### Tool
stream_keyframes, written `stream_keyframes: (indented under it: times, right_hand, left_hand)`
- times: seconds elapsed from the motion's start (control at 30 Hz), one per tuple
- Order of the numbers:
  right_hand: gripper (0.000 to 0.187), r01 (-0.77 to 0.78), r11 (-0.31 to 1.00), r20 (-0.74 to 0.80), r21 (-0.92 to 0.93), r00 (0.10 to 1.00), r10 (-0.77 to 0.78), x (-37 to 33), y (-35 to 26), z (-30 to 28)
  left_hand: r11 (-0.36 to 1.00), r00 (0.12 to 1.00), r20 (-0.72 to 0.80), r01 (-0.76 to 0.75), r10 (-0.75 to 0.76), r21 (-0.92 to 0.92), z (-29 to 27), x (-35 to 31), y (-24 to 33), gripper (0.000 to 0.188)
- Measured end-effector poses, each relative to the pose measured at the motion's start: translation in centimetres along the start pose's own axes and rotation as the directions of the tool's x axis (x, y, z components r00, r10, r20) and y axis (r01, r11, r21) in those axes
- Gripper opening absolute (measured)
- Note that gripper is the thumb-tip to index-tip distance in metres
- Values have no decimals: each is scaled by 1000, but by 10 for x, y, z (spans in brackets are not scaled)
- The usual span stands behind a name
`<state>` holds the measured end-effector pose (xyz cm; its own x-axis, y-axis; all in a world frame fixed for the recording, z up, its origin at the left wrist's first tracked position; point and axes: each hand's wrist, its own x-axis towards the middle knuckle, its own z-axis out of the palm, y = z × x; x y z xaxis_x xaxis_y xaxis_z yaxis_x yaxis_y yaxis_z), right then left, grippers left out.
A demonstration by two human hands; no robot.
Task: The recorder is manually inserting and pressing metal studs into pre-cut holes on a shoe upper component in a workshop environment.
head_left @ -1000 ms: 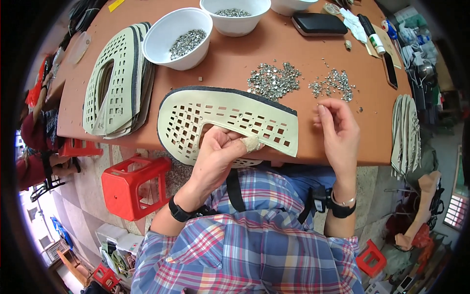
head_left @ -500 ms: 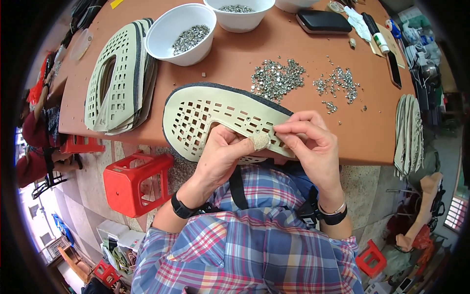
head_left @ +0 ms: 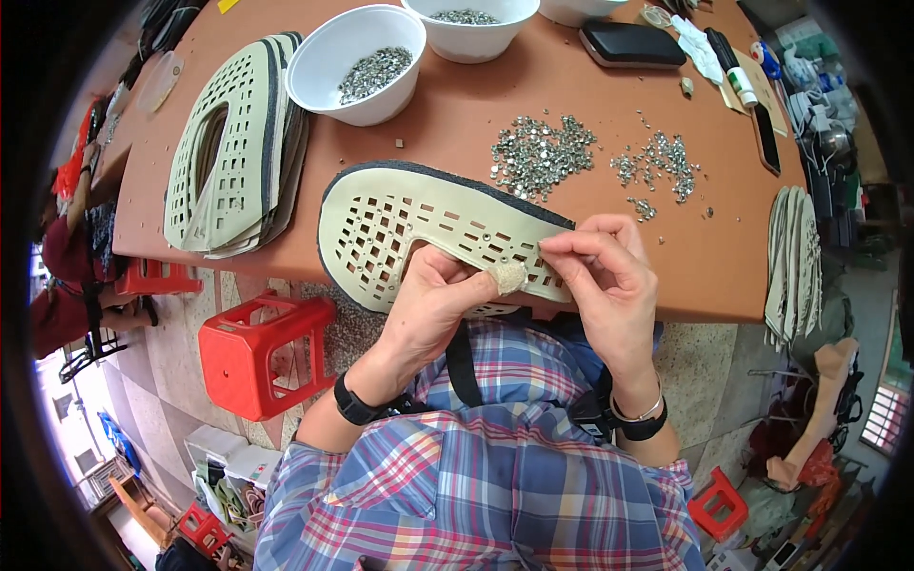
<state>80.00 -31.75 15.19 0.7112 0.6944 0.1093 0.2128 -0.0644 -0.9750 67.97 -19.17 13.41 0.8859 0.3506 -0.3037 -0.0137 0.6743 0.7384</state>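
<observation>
A cream shoe upper point(head_left: 438, 202) with rows of cut-out holes and a dark edge lies tilted over the table's near edge. My left hand point(head_left: 424, 300) grips its inner edge, the fingers through the opening and the thumb, wrapped in a tan cover, on top. A few small round studs show among the holes close to that thumb. At the upper's right end my right hand point(head_left: 609, 281) has thumb and index finger pinched together close to the surface. Whatever sits between those fingertips is too small to make out.
Behind the upper lie a pile of silvery studs point(head_left: 541, 157) and a looser scatter point(head_left: 659, 169). White bowls of studs point(head_left: 314, 81) stand farther back. Stacked uppers point(head_left: 249, 105) are at left, more pieces point(head_left: 792, 257) at right. A red stool point(head_left: 233, 371) stands below the table.
My right fingertips have shifted very slightly right along the upper, still pinched. The left hand keeps its grip, and the upper is nearly where it was.
</observation>
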Motion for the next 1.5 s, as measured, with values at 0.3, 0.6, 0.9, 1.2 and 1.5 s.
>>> stream_keyframes:
  times: [0.3, 0.6, 0.9, 1.2, 1.5]
  right_hand:
    - [10, -212, 934, 166, 289, 972, 169, 2, 4, -4]
    - [12, -195, 921, 158, 337, 976, 149, 2, 4, 2]
    - [30, -304, 839, 223, 452, 949, 223, 7, 9, 3]
    - [22, -296, 905, 262, 307, 940, 218, 22, 6, -11]
    - [7, 94, 802, -25, -589, 991, -135, 40, 18, -3]
  left_hand:
    - [1000, 1000, -1, -3, 3, 5, 1, 0, -1, 32]
    - [992, 997, 9, -79, 79, 96, 2, -2, -3, 26]
    - [836, 922, 164, -387, 350, 390, -1, -6, -4, 28]
    - [924, 944, 15, -327, 331, 197, -14, -7, -14, 28]
    - [842, 856, 176, -513, 487, 167, -18, -4, -10, 13]
